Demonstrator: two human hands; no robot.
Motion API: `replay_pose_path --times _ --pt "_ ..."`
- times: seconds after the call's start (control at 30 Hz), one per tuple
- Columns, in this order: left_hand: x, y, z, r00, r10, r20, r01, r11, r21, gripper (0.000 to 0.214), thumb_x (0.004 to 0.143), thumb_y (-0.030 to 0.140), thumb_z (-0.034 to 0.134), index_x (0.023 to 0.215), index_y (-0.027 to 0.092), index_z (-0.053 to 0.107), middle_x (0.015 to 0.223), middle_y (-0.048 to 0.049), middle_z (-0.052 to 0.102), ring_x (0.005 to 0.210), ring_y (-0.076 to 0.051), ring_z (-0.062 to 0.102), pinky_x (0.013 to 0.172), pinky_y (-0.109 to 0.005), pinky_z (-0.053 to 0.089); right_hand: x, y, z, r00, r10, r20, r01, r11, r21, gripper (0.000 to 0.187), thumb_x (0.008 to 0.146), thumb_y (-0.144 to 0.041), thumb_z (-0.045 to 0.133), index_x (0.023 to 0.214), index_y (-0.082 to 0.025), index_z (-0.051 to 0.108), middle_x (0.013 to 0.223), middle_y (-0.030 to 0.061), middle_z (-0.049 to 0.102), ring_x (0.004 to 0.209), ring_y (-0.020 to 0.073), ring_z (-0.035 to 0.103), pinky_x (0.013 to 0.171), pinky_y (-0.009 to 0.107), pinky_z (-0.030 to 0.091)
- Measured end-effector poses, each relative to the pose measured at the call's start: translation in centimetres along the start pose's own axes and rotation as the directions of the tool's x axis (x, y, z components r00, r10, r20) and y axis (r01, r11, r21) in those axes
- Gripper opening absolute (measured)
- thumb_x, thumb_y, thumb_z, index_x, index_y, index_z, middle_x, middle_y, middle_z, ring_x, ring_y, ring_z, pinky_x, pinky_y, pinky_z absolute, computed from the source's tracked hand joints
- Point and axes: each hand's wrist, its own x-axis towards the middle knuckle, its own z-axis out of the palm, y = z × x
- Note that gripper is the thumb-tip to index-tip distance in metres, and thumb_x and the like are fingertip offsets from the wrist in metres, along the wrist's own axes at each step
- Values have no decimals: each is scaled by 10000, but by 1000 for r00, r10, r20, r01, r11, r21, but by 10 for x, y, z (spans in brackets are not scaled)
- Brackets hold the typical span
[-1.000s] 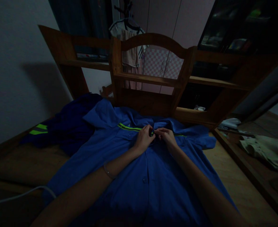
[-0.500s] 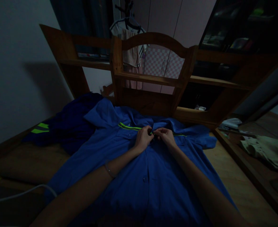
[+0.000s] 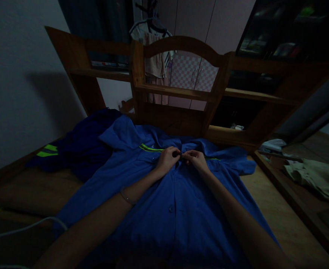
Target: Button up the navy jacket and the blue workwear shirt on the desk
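A blue short-sleeved shirt (image 3: 142, 209) lies spread out, front up, with its collar end away from me. Yellow-green strips (image 3: 150, 148) run across its chest. My left hand (image 3: 168, 158) pinches the front edge at chest height, thumb and forefinger together. Close beside it, my right hand (image 3: 194, 160) pinches the opposite front edge, fingertips nearly meeting the left ones. What lies between the fingertips is too small and dark to make out. Lower on the front, a button (image 3: 171, 209) shows on the left side of the opening.
A dark blue garment (image 3: 88, 142) with a reflective band is heaped at the left. Behind the shirt stands a wooden headboard (image 3: 178, 119) with shelves. A pale folded cloth (image 3: 315, 177) lies at the right. A white cable (image 3: 32, 226) crosses the lower left.
My left hand has shifted slightly left and its fingertips have drawn nearer the front edge. My right hand stays almost in place, still pinching.
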Motion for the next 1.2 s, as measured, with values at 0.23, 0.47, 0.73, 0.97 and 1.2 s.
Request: replay_pose_path --times 0.23,0.47,0.73,0.97,1.2 --pt "2 -4 -2 999 -21 28 22 999 -38 127 739 156 649 857 180 686 873 -23 679 804 -149 621 748 -250 467 -1 -2 -4 1000 -3 19 2 999 39 297 671 -421 647 742 -133 638 494 -9 561 427 92 468 455 212 341" --pt "2 1 -4 999 -13 32 14 999 -39 137 747 167 635 875 163 683 850 -28 673 782 -142 620 721 -240 469 -1 -3 -7 1000 -5 26 3 996 87 298 672 -419 655 749 -131 646 523 -4 567 447 92 473 470 216 365" --pt "2 3 -3 1000 20 8 -20 1000 15 160 776 148 582 895 163 686 895 -40 676 810 -142 620 750 -238 467 -1 -4 -7 1000 -2 14 1 994 112 282 662 -390 661 769 -130 651 519 -10 561 443 92 477 465 215 367" --pt "2 0 1 1000 23 14 -24 998 51 173 786 143 548 913 154 666 899 -42 666 829 -147 611 774 -245 466 0 -2 -5 1000 -13 21 10 993 115 256 647 -354 659 778 -135 643 496 -28 547 434 91 475 467 212 360" --pt "1 3 1 999 16 30 -18 997 77 195 762 131 541 920 161 651 918 -47 660 841 -158 608 781 -251 465 -2 -5 -3 999 -35 32 33 996 79 271 625 -385 690 746 -149 636 500 -27 552 441 92 468 468 216 351"
